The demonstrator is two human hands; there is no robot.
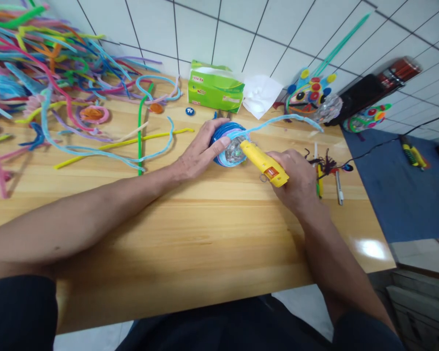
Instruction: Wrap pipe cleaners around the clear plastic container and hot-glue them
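My left hand [199,153] is wrapped round a ball-shaped thing [229,152] wound with blue and purple pipe cleaners, with a shiny clear part showing at its front. A loose light-blue pipe cleaner [281,119] trails from it to the right. My right hand [296,180] grips a yellow glue gun [264,163] whose nozzle touches the ball's shiny part. Both rest on the wooden table [205,234].
A heap of coloured pipe cleaners [40,73] covers the table's far left. A green tissue box [215,87] and a white tissue [261,95] stand by the tiled wall. Finished colourful craft pieces [310,95] sit at the far right. Pens [338,187] lie near my right hand.
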